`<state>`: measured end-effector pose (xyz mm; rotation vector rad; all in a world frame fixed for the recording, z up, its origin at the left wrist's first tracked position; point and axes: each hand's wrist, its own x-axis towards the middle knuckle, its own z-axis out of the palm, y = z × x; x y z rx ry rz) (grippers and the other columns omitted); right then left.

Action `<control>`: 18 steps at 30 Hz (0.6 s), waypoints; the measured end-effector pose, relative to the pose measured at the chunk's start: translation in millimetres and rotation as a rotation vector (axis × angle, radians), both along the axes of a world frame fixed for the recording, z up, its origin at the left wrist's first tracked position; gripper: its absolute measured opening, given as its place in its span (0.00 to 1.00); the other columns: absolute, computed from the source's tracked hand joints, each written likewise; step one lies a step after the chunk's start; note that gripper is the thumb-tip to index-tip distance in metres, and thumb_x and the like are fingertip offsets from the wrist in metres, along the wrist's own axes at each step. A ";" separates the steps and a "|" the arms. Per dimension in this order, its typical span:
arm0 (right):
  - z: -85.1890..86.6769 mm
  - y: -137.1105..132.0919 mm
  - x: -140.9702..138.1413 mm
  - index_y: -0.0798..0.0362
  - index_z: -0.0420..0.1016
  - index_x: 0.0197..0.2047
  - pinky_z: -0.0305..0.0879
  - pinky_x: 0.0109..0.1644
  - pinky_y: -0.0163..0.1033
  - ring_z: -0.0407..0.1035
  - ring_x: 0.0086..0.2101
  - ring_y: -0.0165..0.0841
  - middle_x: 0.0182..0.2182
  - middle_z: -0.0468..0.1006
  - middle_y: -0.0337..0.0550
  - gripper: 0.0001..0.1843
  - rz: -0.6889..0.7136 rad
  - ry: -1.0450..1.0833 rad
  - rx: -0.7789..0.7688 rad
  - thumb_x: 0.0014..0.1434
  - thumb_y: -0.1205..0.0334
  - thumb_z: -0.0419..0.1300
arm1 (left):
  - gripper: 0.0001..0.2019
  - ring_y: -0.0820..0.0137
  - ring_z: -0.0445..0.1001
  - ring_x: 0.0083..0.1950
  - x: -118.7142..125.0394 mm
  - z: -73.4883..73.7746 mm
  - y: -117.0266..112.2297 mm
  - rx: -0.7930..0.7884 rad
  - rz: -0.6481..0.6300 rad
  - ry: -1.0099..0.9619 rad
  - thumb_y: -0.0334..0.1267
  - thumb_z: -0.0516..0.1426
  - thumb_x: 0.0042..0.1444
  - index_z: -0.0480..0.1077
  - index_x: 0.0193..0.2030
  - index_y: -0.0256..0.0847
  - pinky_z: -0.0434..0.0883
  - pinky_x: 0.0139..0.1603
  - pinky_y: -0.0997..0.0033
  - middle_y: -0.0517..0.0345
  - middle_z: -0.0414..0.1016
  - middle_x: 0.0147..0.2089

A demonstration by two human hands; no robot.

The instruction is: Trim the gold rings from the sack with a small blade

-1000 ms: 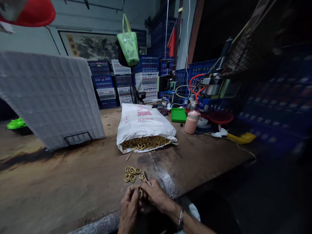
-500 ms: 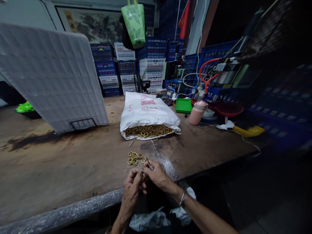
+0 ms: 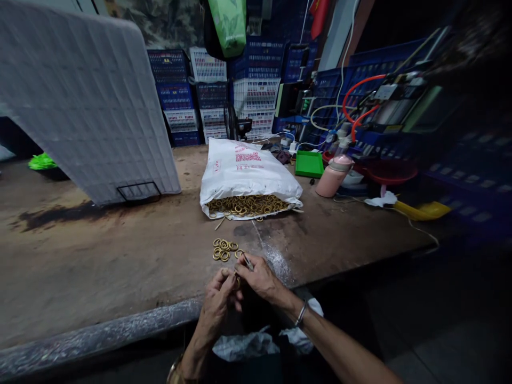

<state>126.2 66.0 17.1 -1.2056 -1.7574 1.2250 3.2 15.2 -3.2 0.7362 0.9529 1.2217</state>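
Note:
Just over the table's front edge, my left hand (image 3: pixel 219 298) pinches a brass-coloured ring (image 3: pixel 238 281) between thumb and fingers. Close against it, my right hand (image 3: pixel 260 278) is closed around a small slim metal tool (image 3: pixel 248 262); its kind is too small to make out, and its tip is hidden by the fingers. Beyond the hands lies a small group of brass-coloured rings (image 3: pixel 224 249) on the tabletop. Farther back, a white woven sack (image 3: pixel 248 170) with red print lies on its side, its mouth towards me, full of the same rings.
A tall grey padded panel (image 3: pixel 100 106) stands at the left of the wooden table (image 3: pixel 120 266). To the right are a green tray (image 3: pixel 309 164), a pink bottle (image 3: pixel 334 176), a yellow scoop (image 3: pixel 424 210) and a machine with red hoses (image 3: pixel 396 101). Stacked crates (image 3: pixel 256 96) line the back.
The view has tipped down and slightly left, so the table things sit higher and farther right. Both hands stay together at the ring, with only slight finger movement.

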 end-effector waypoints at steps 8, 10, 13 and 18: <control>0.4 -0.3 -0.6 0.55 0.63 0.25 0.53 0.27 0.28 0.56 0.23 0.24 0.19 0.60 0.31 0.09 -0.023 -0.016 -0.031 0.52 0.60 0.52 | 0.10 0.78 0.64 0.19 2.1 -1.1 1.7 -0.011 0.008 -0.046 0.43 0.57 0.49 0.64 0.32 0.39 0.63 0.17 0.80 0.64 0.66 0.22; 1.5 -0.6 -1.0 0.55 0.63 0.24 0.53 0.27 0.28 0.56 0.23 0.23 0.19 0.60 0.31 0.09 -0.018 -0.025 -0.011 0.52 0.60 0.52 | 0.11 0.78 0.64 0.19 2.4 -0.2 1.6 -0.020 0.014 -0.035 0.44 0.57 0.49 0.64 0.32 0.38 0.62 0.16 0.80 0.64 0.66 0.22; 2.0 0.1 -1.1 0.54 0.63 0.25 0.53 0.26 0.28 0.56 0.22 0.23 0.20 0.61 0.32 0.10 0.023 -0.009 -0.026 0.54 0.59 0.51 | 0.11 0.80 0.62 0.17 2.4 0.6 1.2 -0.019 0.015 -0.026 0.44 0.57 0.49 0.64 0.31 0.38 0.61 0.16 0.81 0.65 0.65 0.21; -1.9 1.9 1.9 0.54 0.65 0.29 0.54 0.27 0.29 0.59 0.23 0.25 0.21 0.65 0.34 0.10 -0.006 -0.082 0.021 0.57 0.61 0.47 | 0.12 0.78 0.63 0.19 3.0 0.8 0.6 -0.014 0.040 -0.037 0.45 0.58 0.48 0.64 0.29 0.38 0.62 0.18 0.80 0.65 0.65 0.20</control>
